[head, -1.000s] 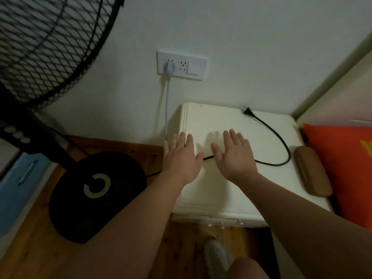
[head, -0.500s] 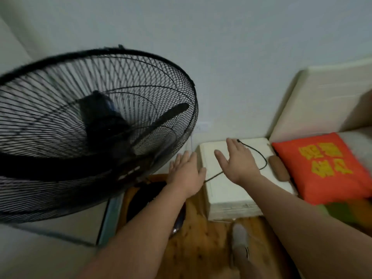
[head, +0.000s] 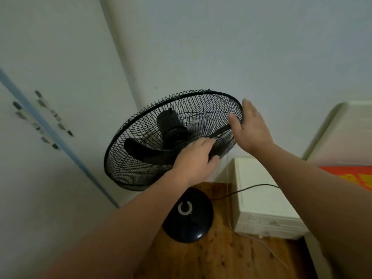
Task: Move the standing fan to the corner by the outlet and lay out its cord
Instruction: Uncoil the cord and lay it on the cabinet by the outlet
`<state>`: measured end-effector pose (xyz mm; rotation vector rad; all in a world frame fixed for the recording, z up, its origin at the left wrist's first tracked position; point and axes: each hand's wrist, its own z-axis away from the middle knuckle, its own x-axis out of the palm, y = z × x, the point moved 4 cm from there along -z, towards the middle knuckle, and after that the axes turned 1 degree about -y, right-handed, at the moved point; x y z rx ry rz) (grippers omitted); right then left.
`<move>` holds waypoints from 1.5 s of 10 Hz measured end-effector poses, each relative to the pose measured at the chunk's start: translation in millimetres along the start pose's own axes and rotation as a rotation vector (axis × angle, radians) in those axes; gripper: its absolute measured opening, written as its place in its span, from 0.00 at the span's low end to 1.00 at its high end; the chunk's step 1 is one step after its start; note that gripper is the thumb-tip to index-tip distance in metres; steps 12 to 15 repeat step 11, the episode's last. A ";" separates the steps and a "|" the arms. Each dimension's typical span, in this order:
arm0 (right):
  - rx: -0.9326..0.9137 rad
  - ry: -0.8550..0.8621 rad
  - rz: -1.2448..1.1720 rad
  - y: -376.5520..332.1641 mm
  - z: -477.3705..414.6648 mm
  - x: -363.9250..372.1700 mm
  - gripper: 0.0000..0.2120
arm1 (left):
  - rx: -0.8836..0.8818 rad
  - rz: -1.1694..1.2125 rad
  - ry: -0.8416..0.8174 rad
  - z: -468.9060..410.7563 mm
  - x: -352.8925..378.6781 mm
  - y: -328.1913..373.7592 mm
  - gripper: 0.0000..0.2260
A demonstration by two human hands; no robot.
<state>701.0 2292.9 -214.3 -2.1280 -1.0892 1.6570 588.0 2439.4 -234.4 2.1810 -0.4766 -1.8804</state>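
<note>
The black standing fan stands in the corner, its wire cage tilted up and its round base on the wooden floor. My left hand lies on the lower right front of the cage, fingers spread over the wires and thumb along the rim. At the cage's right rim is my right hand, fingers straight beside the rim and thumb on the front wires. The fan's black cord runs from the base up onto the white bedside cabinet. The outlet is hidden.
A thin white cable hangs down the wall between fan and cabinet and trails over the floor. A red cushion lies right of the cabinet below a pale headboard. A white wardrobe door with a blue stripe stands on the left.
Both hands have lifted off the cabinet top and moved up to the fan's cage. The view has risen from the cabinet to the fan head. The cord still lies on the cabinet.
</note>
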 end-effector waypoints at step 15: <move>-0.162 -0.279 0.040 -45.1 83.4 -13.8 0.34 | -0.499 -0.278 0.197 79.1 -112.3 -51.9 0.35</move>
